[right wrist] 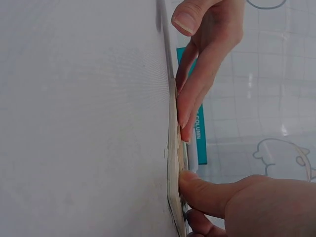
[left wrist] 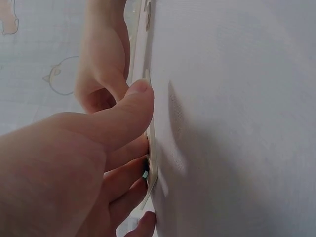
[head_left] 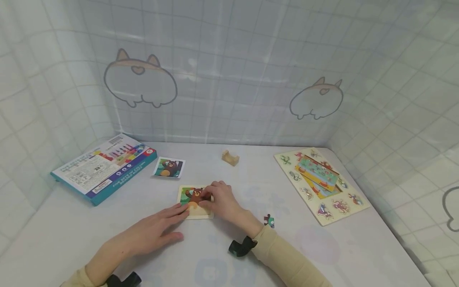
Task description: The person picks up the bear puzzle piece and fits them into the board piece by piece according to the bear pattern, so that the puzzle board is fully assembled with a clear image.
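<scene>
A small square jigsaw board [head_left: 201, 215] with a bear picture lies on the table in front of me, its lower part bare wood. My left hand [head_left: 157, 231] reaches in from the left, straight fingertips resting on the board's left part, thumb on the table side. Over the board's right part my right hand [head_left: 224, 202] has thumb and index finger brought together on a dark puzzle piece [head_left: 207, 197], mostly hidden by the fingers. In the right wrist view, the right thumb [right wrist: 197, 190] sits right at the board's [right wrist: 173, 148] surface.
One loose puzzle piece [head_left: 269, 221] lies right of my right wrist. Behind the board are a bear picture card [head_left: 170, 167] and a small wooden block with a curved notch [head_left: 230, 158]. A boxed set [head_left: 104, 167] lies left; a wooden animal puzzle board [head_left: 315, 203] with colourful cards [head_left: 317, 175] lies right.
</scene>
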Motion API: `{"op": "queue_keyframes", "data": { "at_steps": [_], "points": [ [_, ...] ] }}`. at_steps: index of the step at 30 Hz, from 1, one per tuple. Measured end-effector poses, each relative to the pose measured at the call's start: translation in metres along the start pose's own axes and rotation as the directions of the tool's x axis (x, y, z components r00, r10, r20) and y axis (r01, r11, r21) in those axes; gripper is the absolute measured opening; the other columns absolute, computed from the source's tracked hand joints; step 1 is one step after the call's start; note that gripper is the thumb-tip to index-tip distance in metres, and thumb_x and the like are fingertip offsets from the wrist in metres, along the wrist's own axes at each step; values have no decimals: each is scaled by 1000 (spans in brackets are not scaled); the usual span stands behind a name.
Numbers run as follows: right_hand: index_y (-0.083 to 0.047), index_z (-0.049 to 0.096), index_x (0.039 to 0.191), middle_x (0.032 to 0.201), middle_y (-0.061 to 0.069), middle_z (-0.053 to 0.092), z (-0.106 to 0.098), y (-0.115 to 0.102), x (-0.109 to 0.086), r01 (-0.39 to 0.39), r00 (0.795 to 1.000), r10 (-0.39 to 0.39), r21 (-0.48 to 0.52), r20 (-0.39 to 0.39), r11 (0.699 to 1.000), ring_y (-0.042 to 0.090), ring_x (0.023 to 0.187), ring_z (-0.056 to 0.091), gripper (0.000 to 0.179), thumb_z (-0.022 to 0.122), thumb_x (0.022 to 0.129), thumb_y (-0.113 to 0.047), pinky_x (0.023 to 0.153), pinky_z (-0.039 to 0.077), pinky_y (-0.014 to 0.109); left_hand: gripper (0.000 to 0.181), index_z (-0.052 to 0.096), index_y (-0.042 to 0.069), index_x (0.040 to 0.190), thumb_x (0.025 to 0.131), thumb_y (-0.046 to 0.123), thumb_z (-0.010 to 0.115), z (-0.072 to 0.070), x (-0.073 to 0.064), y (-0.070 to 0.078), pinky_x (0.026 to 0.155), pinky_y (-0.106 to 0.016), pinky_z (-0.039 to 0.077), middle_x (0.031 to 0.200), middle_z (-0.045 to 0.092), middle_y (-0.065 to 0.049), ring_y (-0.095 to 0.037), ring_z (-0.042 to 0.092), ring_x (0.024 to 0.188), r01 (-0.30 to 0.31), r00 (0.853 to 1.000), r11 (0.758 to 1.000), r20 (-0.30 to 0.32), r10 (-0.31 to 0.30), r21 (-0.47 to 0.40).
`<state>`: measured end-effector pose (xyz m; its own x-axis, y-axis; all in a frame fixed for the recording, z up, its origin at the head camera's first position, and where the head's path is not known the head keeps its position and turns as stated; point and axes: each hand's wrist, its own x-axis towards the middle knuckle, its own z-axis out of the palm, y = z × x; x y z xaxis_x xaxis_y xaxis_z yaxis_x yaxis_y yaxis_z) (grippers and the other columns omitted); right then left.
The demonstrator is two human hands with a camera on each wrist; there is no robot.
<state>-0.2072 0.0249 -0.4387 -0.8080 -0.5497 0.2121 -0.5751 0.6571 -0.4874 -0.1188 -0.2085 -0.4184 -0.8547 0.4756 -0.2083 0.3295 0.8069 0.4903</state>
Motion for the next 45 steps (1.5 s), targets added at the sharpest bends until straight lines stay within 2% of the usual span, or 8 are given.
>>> {"op": "queue_keyframes", "data": {
  "at_steps": [4,8,14,23,29,36,41,45],
  "points": [
    [-20,76,105,93,-5,65,-1,1,-5,4,1000,-4,-8,4,1000,8,85,48,20,79,88,-30,74,32,25,73,48,20,150,92,63,58,0,-1,1,115,-59,35,162,35,-3,-31,29,150,4,1000,1000,3,-4,0],
    [-17,74,110,98,-4,67,-9,7,-16,45,999,-45,42,-6,998,11,96,54,23,77,89,-26,83,37,30,74,48,21,150,91,64,58,0,-2,1,115,-59,35,162,35,-3,-31,29,150,5,1000,1000,0,-5,4],
    [-14,71,113,101,-3,69,-30,31,-36,89,996,-88,98,-14,991,15,102,58,26,77,90,-24,91,42,39,74,46,21,151,91,64,57,0,0,0,116,-58,33,163,33,0,-30,27,151,6,1000,1000,9,-6,6],
    [-15,73,108,102,-5,70,-60,73,-69,162,987,-162,130,-11,978,11,101,59,25,79,87,-27,88,45,35,75,46,20,151,91,63,59,1,1,2,117,-59,31,163,32,-1,-31,25,152,13,1000,1000,22,-13,-17],
    [-16,75,103,101,-7,70,-71,91,-83,190,982,-190,166,-20,968,10,100,59,25,83,83,-29,88,48,32,76,44,20,152,91,65,57,2,1,2,116,-61,31,163,32,-2,-33,25,152,-1,1000,1000,18,2,-26],
    [-24,74,102,105,-13,67,-75,97,-91,144,986,-157,176,57,974,9,104,56,30,86,78,-39,93,45,34,75,44,21,152,92,64,57,2,0,2,118,-62,27,163,32,-3,-36,26,151,1,1000,999,9,-1,-36],
    [-28,73,99,109,-13,62,-75,96,-93,158,976,-178,156,126,975,9,107,49,36,88,72,-45,95,37,40,74,45,23,152,92,64,57,2,0,1,118,-62,27,163,33,-2,-36,27,150,13,1000,999,2,-13,-37],
    [-28,72,97,110,-12,59,-73,96,-94,168,971,-192,162,142,972,11,109,47,34,88,72,-45,95,33,42,74,46,23,151,91,64,58,0,0,0,117,-63,28,163,32,0,-35,27,150,12,1000,999,9,-11,-42]
  ]
}}
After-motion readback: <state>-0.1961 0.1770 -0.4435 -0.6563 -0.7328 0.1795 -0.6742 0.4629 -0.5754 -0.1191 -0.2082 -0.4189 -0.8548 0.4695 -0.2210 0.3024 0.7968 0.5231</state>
